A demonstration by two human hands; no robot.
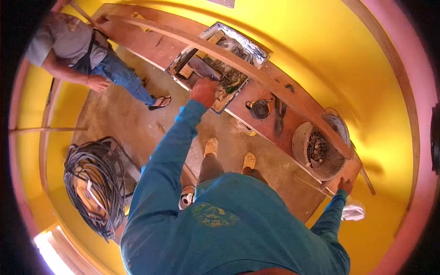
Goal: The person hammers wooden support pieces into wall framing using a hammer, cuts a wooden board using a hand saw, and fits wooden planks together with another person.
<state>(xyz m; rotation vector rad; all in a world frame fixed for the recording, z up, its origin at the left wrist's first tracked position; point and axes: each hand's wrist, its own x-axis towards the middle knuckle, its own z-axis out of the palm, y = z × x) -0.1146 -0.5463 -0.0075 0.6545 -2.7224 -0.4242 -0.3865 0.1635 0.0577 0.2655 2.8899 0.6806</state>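
Observation:
My left hand reaches over the near rim of a paint-spattered box on a long wooden bench. Its fingers look curled; what they hold, if anything, I cannot make out. Just beyond the fingers lies a dark, flat-bladed piece, with a wooden-handled brush-like tool beside it. Sticks and debris fill the rest of the box. At the bench's right end, my right hand rests on the corner with fingers laid along the wood. Close by stands a wide bowl containing a heap of small dark pieces.
A long wooden rail crosses above the bench. A black-and-yellow tape measure and dark hand tools lie between box and bowl. Coiled black cable is at the left. Another person stands at the upper left.

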